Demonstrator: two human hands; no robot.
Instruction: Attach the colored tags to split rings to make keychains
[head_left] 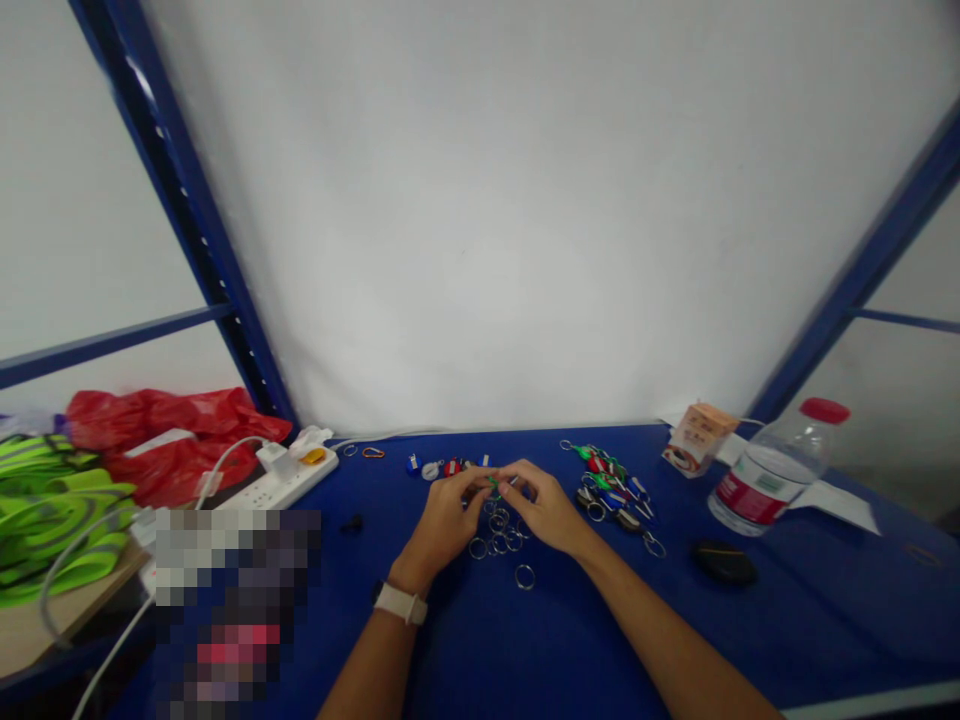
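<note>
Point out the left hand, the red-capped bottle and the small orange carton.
Left hand [448, 515]: head view, back of the hand.
Red-capped bottle [769, 478]: head view, label around its body.
Small orange carton [697, 440]: head view, printed side.

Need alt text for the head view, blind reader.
Left hand and right hand meet at a small green item, near loose metal rings on a blue table. Colourful keychains lie piled to the right, with a red-capped bottle farther right.

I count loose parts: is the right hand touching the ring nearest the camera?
Apart: the head view shows blue tabletop between the right hand and that ring.
</note>
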